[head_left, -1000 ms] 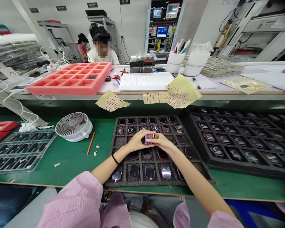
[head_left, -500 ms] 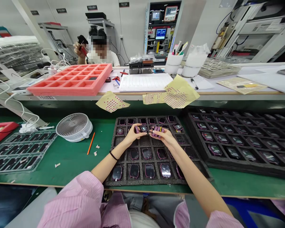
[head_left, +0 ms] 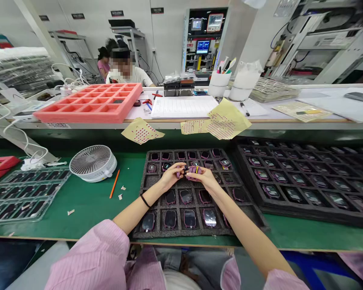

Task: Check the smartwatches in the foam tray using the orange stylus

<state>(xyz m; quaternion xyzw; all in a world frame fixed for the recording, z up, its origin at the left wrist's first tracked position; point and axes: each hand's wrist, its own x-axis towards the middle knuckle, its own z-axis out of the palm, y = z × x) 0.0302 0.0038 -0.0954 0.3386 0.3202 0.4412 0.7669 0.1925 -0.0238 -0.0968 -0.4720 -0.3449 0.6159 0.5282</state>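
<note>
My left hand [head_left: 172,175] is closed, its fingers pinching a small purple-and-dark watch [head_left: 178,175] whose screen is turned out of sight. Close against it, my right hand [head_left: 205,179] grips a purple ribbed piece with a yellow stripe [head_left: 195,170]; its exact kind is unclear. The two held things meet or nearly meet between my fingertips. Both hands are above a dark foam tray [head_left: 160,180] of purple-rimmed watches, several with dark screens. One watch with a lit dial [head_left: 166,166] lies in a compartment just beyond my left hand.
A second foam tray of watches [head_left: 282,210] stands at the right. To the left are a white fan [head_left: 93,163], an orange stick [head_left: 115,183] and a clear tray of dark parts [head_left: 53,193]. A shelf [head_left: 157,124] carries a pink foam tray [head_left: 87,117]. Another person sits beyond.
My hands have drawn closer together and slightly lower. The lit watch face in my left hand has turned out of view. The person across has lowered a raised hand.
</note>
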